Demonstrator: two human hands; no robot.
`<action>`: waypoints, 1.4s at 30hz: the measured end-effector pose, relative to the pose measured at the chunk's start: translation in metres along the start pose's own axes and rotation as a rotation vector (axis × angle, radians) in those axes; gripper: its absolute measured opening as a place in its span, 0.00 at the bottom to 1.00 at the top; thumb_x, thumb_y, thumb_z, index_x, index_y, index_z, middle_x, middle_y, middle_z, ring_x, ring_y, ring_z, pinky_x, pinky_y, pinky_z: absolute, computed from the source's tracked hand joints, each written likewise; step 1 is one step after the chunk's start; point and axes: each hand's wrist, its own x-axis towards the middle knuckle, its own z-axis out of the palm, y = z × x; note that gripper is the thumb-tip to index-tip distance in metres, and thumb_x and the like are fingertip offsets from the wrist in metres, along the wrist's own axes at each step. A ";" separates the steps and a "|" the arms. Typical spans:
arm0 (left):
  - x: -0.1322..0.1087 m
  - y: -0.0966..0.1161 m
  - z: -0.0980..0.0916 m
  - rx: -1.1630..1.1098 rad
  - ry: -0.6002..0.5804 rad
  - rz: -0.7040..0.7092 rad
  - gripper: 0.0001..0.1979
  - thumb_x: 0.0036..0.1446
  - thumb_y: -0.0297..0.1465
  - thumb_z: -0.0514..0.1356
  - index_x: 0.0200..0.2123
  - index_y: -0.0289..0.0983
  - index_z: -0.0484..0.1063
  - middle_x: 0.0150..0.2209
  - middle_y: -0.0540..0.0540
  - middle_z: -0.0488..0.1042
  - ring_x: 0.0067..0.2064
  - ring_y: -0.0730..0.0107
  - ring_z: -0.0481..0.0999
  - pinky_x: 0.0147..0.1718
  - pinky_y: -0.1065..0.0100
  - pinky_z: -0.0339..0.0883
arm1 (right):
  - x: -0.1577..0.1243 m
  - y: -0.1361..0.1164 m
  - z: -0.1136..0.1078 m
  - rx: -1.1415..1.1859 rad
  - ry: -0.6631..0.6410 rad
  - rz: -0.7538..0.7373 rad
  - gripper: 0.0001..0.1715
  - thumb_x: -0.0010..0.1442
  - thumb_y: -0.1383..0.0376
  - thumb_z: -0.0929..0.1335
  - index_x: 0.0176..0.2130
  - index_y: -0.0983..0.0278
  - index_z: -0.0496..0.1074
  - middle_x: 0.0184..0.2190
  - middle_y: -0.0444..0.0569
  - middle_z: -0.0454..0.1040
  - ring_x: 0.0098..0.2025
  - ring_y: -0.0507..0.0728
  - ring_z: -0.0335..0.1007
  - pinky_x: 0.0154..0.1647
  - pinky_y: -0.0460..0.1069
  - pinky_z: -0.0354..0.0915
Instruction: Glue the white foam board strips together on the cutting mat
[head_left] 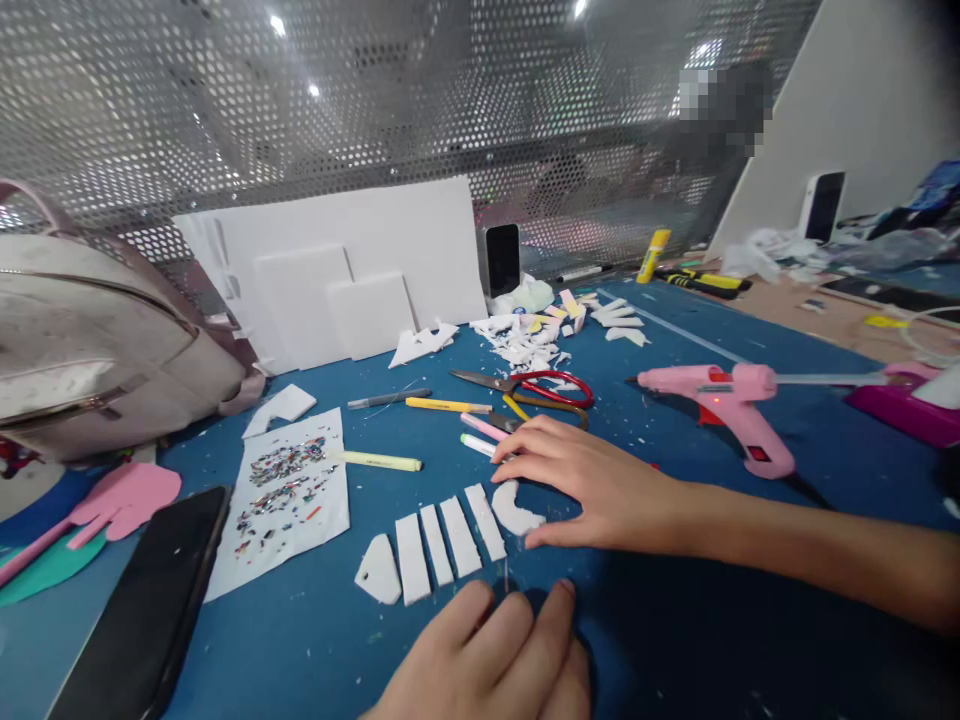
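Observation:
My right hand [581, 480] reaches in from the right, thumb and fingertips bent around the edges of a curved white foam piece [514, 512] on the blue table. Beside it to the left stand several white foam strips [459, 535] in a row, ending in a pointed foam piece with a small hole [379, 572]. At the bottom, below this row, my left hand [495, 665] has its fingers curled in; anything inside them is hidden. Behind my right hand lie red-handled scissors [555, 382], a pink marker [484, 426] and a yellow marker [448, 405].
A pink glue gun [720, 395] lies on the right. White foam boards [442, 230] lean against the perforated metal panel, near foam scraps [521, 342]. On the left are a phone [142, 610], a sheet with glittery bits [330, 515], a pink cut-out [142, 495] and a bag [90, 340].

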 end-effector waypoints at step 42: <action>-0.005 0.002 0.001 0.033 -0.144 -0.149 0.18 0.69 0.33 0.47 0.43 0.33 0.76 0.45 0.37 0.80 0.30 0.65 0.73 0.30 0.66 0.63 | -0.005 0.001 -0.001 -0.263 0.118 -0.303 0.15 0.68 0.59 0.67 0.50 0.65 0.74 0.52 0.54 0.71 0.55 0.62 0.62 0.57 0.57 0.58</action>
